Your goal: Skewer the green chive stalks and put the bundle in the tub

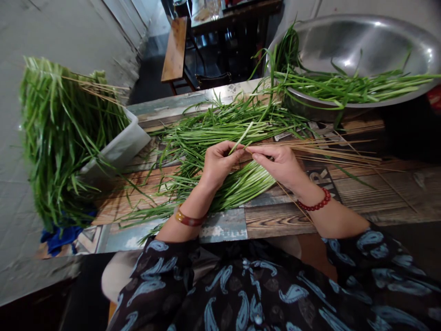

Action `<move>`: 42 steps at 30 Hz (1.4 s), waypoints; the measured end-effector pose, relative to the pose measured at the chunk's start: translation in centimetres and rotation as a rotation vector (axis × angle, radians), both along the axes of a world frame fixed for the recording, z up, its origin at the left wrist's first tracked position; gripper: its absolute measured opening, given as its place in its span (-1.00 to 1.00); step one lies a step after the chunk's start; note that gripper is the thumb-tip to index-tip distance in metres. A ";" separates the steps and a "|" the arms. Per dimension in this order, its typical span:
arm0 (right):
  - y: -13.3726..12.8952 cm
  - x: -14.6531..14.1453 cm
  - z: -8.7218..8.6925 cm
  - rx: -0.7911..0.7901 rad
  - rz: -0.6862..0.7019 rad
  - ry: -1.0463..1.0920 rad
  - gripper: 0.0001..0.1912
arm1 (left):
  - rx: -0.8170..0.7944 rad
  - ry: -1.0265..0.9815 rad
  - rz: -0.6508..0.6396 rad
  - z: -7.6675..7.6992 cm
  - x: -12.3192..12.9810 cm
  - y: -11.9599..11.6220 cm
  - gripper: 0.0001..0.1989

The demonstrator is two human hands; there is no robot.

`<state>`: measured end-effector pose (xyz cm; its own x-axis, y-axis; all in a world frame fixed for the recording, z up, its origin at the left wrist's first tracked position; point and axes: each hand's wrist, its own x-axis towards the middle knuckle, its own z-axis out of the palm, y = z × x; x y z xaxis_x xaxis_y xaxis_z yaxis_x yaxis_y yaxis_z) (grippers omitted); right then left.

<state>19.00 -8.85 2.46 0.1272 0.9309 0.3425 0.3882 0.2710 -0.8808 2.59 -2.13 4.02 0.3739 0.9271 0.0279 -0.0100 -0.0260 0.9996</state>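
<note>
My left hand [221,162] is closed, pinching a garlic chive stalk [245,135] whose pale end sticks up past the fingertips. Thumb and forefinger of my right hand [280,162] are pressed together on a thin bamboo skewer [292,200], which slants down toward the table's near edge. The fingertips of both hands meet, and the skewer's tip is hidden there. Under my hands lies a bunch of chives [248,185], pale ends to the right. A larger heap of chives [213,128] spreads just beyond.
Loose bamboo skewers [344,151] lie at right on the patterned table [275,220]. A large steel basin [344,41] at back right holds more chives. At left, a white plastic bin [120,145] carries skewered chives [65,133] hanging over its side. A blue cloth [62,240] lies below them.
</note>
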 end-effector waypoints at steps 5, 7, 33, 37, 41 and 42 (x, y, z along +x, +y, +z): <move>0.0 0.0 -0.1 0.030 0.009 0.014 -0.74 | 0.085 0.005 -0.020 -0.7 -0.1 0.4 -0.82; 0.0 0.0 -0.2 0.033 0.009 0.020 -0.74 | 0.099 0.018 -0.021 -0.8 -0.1 0.5 -0.81; 0.2 -0.1 -0.4 -0.042 -0.035 0.081 -0.80 | -0.002 0.056 -0.205 0.8 -0.4 -0.4 -0.67; 0.1 -0.1 -0.2 -0.054 -0.077 0.045 -0.81 | 0.093 0.065 -0.146 0.5 -0.6 0.2 -0.69; -0.1 -0.2 0.1 -0.034 -0.092 0.040 -0.82 | 0.313 0.227 -0.023 -0.3 -1.1 1.4 -0.79; -0.1 -0.2 0.1 -0.035 -0.096 0.036 -0.81 | 0.370 0.279 -0.011 -0.4 -1.2 1.6 -0.79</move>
<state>18.80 -8.93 2.58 0.2284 0.9251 0.3035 0.3790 0.2027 -0.9029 1.39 -0.53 3.58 0.4241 0.8697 0.2526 0.2557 -0.3826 0.8878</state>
